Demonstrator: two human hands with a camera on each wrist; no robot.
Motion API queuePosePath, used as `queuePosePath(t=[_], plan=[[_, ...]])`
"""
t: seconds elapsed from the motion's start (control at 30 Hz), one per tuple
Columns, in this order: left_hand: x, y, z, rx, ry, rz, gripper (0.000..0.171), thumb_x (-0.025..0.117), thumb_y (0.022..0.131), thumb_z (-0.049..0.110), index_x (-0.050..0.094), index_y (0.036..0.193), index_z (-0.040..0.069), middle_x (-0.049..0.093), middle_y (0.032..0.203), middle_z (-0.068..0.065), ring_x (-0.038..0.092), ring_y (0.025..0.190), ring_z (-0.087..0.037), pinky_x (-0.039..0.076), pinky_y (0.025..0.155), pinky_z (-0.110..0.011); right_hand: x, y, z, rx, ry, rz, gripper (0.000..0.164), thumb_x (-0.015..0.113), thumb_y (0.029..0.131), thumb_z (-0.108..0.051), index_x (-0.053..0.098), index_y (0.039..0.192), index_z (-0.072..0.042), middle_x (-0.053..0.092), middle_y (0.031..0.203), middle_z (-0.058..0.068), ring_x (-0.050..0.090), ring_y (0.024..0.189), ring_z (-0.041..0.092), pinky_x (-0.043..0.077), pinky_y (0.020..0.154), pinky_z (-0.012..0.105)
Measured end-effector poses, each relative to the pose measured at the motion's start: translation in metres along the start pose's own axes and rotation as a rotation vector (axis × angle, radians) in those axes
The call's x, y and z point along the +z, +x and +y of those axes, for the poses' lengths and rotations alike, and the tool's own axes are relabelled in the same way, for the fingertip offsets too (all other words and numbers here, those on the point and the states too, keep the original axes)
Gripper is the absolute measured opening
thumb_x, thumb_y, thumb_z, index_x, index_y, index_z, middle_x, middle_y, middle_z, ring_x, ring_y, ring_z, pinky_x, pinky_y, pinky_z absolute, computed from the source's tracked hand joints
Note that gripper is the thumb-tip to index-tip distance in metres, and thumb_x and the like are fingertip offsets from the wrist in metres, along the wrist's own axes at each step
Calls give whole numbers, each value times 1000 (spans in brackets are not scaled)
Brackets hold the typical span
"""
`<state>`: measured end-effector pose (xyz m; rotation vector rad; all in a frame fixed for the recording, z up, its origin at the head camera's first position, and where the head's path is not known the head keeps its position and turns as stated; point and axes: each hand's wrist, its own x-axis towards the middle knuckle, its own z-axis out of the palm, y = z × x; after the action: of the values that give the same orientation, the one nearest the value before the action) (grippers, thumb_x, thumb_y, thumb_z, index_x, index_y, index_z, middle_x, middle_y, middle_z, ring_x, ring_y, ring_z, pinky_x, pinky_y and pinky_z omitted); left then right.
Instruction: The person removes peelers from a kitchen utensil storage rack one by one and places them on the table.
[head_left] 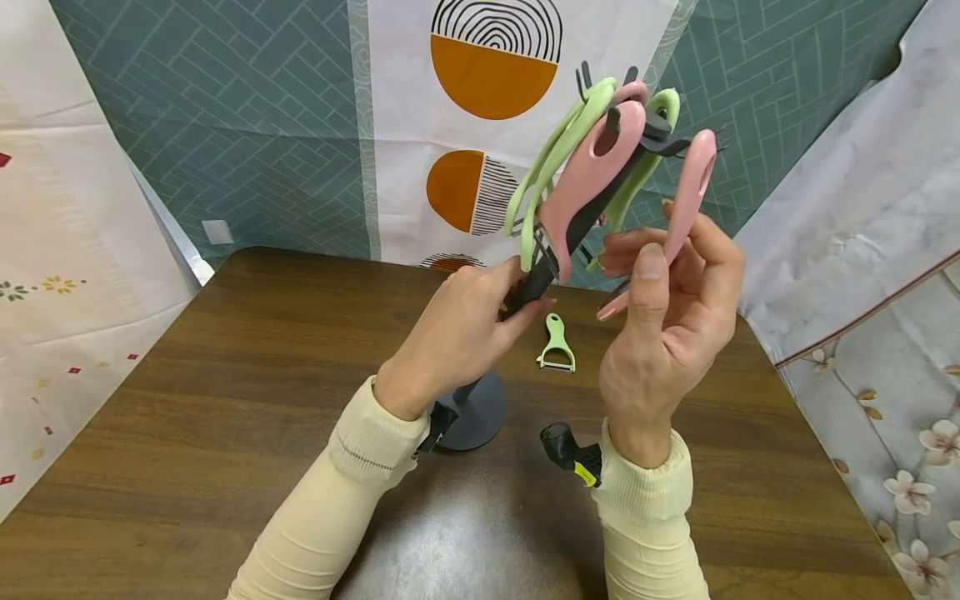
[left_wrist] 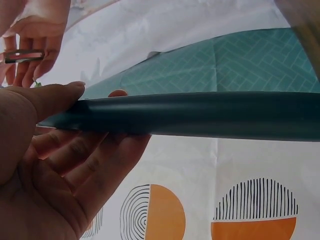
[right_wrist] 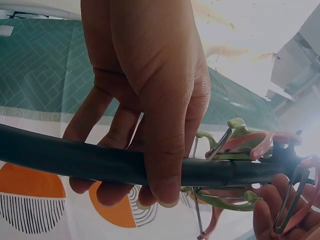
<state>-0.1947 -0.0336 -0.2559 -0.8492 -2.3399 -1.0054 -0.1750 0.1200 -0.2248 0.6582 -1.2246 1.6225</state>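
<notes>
My left hand [head_left: 453,329] grips the black pole [left_wrist: 215,115] of a hook stand, fingers and thumb around it. The stand leans up to the right, and several green and pink peelers hang from its top hooks. One pink peeler [head_left: 592,175] hangs just above the left hand, beside a green peeler [head_left: 573,137]. My right hand [head_left: 671,325] pinches another pink peeler [head_left: 690,196] between thumb and fingers, its handle end right by a hook tip [head_left: 671,148]. In the right wrist view, the right hand's fingers show beside the peeler's blade.
A green peeler [head_left: 557,343] lies on the brown wooden table [head_left: 300,350] beyond the hands. The stand's round dark base [head_left: 483,417] shows below the left wrist. Patterned cloths [head_left: 262,125] hang behind the table and at both sides.
</notes>
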Motion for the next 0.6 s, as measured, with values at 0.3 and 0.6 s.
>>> queuePosePath(t=[0.3,0.6], plan=[[1,0,0,4,11,9,22,72,97,26,57,93,10,52,65,3,49,58,-11,37,56,-28,2,-1,0,7,2,-10,27,56,95,-9,58,118,5,69,82,15,64,71,26,50,55,25],[2,1,0,0,17,18,22,72,97,26,57,97,10,51,64,3,50,58,-13,37,57,-29,4,-2,-1,33,13,-6,24,54,94,-5,59,115,4,66,76,11,64,67,21,43,47,21]])
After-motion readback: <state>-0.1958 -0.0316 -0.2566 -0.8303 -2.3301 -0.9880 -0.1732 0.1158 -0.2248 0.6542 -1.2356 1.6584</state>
